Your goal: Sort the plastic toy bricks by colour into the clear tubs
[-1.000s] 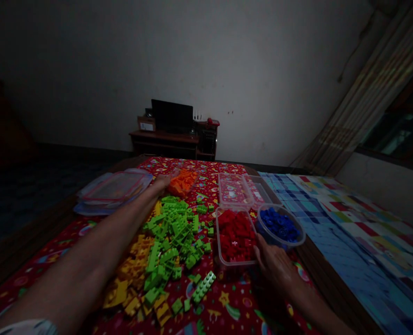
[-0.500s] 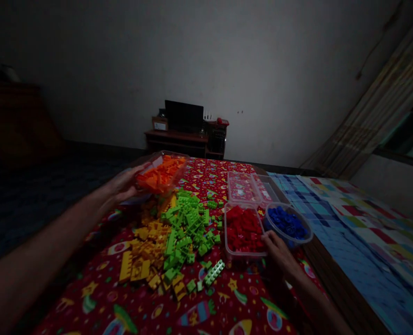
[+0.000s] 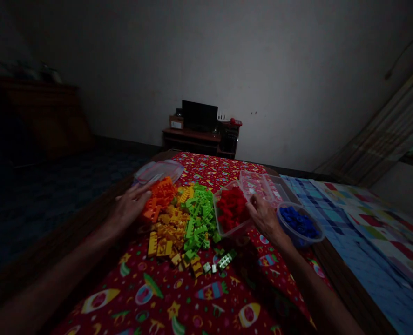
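My left hand (image 3: 131, 202) is at the left side of the heaped orange toy bricks (image 3: 162, 193), its fingers stretched out. The walls of the orange bricks' container are hard to make out in the dim light. My right hand (image 3: 264, 216) grips the right side of a clear plastic container (image 3: 234, 232) full of red toy bricks (image 3: 232, 207). That container is tilted and looks raised off the cloth. Between the hands lie loose yellow bricks (image 3: 173, 223) and light green bricks (image 3: 199, 211).
Right of my right hand, a round tub (image 3: 309, 239) holds blue bricks (image 3: 297, 221). Clear rectangular plastic pieces (image 3: 257, 181) lie behind it. Clear lids (image 3: 160, 170) rest at the back left. A patterned red cloth (image 3: 178, 298) covers the table, with a bed (image 3: 335, 232) alongside.
My left hand has come down with the orange bricks, which it held raised before. My right hand has shifted the red-brick container toward the green bricks and tilted it. The view has turned slightly left.
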Demonstrator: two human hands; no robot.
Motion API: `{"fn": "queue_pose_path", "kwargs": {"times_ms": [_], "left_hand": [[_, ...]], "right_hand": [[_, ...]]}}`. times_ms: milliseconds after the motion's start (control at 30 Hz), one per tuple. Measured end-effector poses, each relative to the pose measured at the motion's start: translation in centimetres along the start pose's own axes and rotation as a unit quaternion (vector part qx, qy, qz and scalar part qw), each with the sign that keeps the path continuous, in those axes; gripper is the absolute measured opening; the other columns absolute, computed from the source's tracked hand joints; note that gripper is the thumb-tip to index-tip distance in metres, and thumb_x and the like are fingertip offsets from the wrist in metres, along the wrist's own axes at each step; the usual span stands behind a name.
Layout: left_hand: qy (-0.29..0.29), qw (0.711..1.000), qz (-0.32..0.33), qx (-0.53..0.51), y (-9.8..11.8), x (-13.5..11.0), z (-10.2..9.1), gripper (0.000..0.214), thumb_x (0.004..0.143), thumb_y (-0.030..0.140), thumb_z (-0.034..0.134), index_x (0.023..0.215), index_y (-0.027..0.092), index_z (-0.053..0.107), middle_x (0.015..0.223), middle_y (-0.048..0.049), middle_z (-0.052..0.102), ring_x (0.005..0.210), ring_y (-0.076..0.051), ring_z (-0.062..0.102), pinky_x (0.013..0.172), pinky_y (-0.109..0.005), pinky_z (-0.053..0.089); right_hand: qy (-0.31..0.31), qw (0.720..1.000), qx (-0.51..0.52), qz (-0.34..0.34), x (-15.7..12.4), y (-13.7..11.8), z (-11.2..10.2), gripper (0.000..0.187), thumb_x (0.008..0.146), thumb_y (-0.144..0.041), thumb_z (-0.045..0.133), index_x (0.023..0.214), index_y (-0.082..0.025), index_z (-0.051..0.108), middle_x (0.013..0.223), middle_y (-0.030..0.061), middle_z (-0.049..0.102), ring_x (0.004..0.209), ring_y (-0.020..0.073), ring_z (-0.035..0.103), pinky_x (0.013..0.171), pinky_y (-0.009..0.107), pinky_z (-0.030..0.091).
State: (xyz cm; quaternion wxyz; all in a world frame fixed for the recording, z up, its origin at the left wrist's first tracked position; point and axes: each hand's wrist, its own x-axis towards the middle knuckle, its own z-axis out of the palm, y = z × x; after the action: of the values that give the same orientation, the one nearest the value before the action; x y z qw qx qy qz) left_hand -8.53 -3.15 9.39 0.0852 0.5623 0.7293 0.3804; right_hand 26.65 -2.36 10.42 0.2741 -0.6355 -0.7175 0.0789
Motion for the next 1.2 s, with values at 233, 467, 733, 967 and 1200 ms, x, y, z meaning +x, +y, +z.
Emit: {"fn": "queue_pose_path", "kwargs": {"times_ms": [233,467,733,967,1200], "left_hand": [[0.079,0.981,0.151,0.096,2.0,-2.7,3.7,0.043,0.085,0.028,0.049,0.125,0.025,0.063,0.147,-0.0115,0.041,0.127,-0.041,0.038,0.102,-0.056,0.035],[0.092,0.945,0.300,0.096,3.0,-4.6,6.0,0.050,0.084,0.022,0.057,0.133,0.026,0.052,0.159,-0.0081,0.012,0.136,-0.039,0.027,0.106,-0.054,0.034],[0.135,0.961,0.240,0.015,-0.2,-3.6,6.7,0.078,0.077,0.032,0.067,0.143,0.018,0.027,0.145,-0.0187,0.035,0.133,-0.034,0.039,0.106,-0.047,0.040],[0.106,0.931,0.342,0.072,-1.1,-3.8,6.0,0.066,0.080,0.028,0.066,0.138,0.023,0.036,0.151,-0.0145,0.032,0.131,-0.031,0.044,0.098,-0.039,0.050],[0.111,0.881,0.439,0.139,-1.5,-3.8,5.5,0.054,0.086,0.032,0.061,0.137,0.024,0.043,0.157,-0.0129,0.023,0.140,-0.034,0.029,0.106,-0.046,0.042]], "right_hand": [[-0.007,0.975,-0.203,-0.087,1.4,-7.3,0.5,0.034,0.090,-0.033,0.039,0.115,-0.015,0.055,0.093,0.0141,0.068,0.082,0.0241,0.062,0.073,0.033,0.043],[0.049,0.950,-0.176,-0.251,1.1,-9.5,5.4,0.056,0.090,-0.039,0.047,0.139,-0.011,0.041,0.130,0.0245,0.052,0.122,0.0386,0.046,0.098,0.058,0.033],[0.046,0.926,-0.154,-0.342,-0.8,-8.0,10.7,0.054,0.090,-0.026,0.046,0.142,-0.012,0.041,0.145,0.0230,0.039,0.137,0.0405,0.027,0.108,0.063,0.020],[0.021,0.940,-0.132,-0.314,-1.1,-7.4,10.5,0.055,0.088,-0.021,0.051,0.141,-0.017,0.042,0.149,0.0185,0.035,0.137,0.0345,0.032,0.108,0.051,0.032],[0.117,0.942,-0.016,-0.314,0.1,-6.9,7.8,0.036,0.085,-0.019,0.057,0.121,-0.019,0.057,0.142,0.0166,0.043,0.132,0.0299,0.040,0.101,0.047,0.045]]}}
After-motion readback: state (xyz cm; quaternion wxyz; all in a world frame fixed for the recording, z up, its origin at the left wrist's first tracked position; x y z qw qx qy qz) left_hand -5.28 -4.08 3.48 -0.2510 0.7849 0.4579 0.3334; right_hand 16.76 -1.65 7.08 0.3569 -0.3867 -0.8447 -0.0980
